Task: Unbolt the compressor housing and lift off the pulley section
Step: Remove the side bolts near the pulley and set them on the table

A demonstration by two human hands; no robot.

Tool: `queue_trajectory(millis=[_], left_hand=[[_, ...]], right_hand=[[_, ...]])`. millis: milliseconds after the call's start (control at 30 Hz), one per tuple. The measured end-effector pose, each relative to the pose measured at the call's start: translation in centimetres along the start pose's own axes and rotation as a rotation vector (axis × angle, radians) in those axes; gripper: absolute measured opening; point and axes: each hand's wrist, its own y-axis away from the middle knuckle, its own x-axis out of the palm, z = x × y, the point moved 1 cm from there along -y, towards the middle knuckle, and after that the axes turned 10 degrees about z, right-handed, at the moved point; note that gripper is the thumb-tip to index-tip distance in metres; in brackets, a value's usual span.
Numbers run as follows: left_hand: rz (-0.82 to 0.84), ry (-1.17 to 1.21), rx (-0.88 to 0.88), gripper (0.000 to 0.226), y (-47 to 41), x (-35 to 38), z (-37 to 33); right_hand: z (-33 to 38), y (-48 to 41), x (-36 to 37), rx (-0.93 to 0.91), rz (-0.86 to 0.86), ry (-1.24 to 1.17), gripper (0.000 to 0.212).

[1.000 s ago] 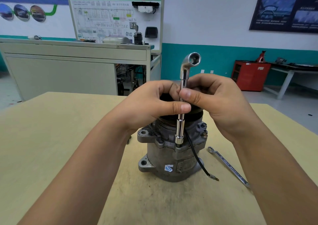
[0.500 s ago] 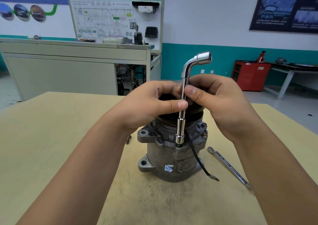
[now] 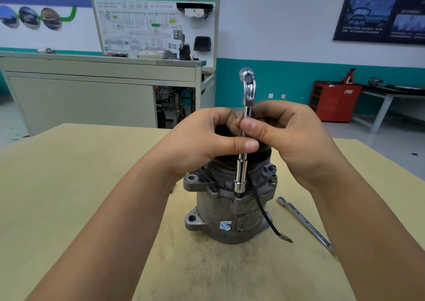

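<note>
A grey metal compressor [image 3: 226,211] stands upright on the wooden table [image 3: 69,185], its black pulley section [image 3: 264,153] on top, mostly hidden behind my hands. A chrome L-shaped socket wrench [image 3: 241,174] stands vertical with its lower socket on a bolt on the housing flange. My left hand [image 3: 202,139] and my right hand [image 3: 287,135] both pinch the wrench shaft between thumb and fingers above the pulley. The bent upper end [image 3: 248,86] points toward me. A black wire [image 3: 264,213] hangs down the housing's right side.
A combination spanner [image 3: 305,224] lies on the table right of the compressor. Behind the table stand a grey workbench [image 3: 92,89] with a wiring display board [image 3: 151,22], and at the right a red cabinet [image 3: 333,100] and another bench.
The wrench has turned about its upright shaft: its bent top end swung from pointing right to facing me. Both hands kept their place on the shaft.
</note>
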Motion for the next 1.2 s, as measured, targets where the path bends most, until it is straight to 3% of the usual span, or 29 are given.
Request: queue_trajectory(millis=[133,367,500,667,800,933,1200], left_hand=[[0.044,-0.004,0.013,0.018,0.15,-0.10,-0.20],[0.067,0.015,0.025,0.012,0.11,-0.14,-0.06],[0.037,0.011,0.023,0.026,0.00,-0.16,0.15],[0.041,0.062,0.045,0.024,0.04,-0.08,0.00],[0.058,0.048,0.034,0.035,0.02,-0.17,-0.02],[0.096,0.031,0.044,0.014,0.25,-0.11,-0.40],[0.110,0.062,0.058,0.018,0.13,-0.19,-0.13]], right_hand=[[0.23,0.11,-0.10,-0.014,0.013,-0.005,0.019],[0.34,0.16,-0.05,-0.022,0.041,-0.010,0.007],[0.23,0.06,-0.05,-0.010,0.021,-0.036,0.007],[0.16,-0.02,-0.01,-0.013,0.012,-0.038,0.006],[0.11,0.00,-0.06,-0.020,0.007,-0.013,0.004],[0.25,0.07,-0.05,-0.036,0.047,0.030,0.006],[0.23,0.10,-0.01,-0.018,0.066,0.024,0.015]])
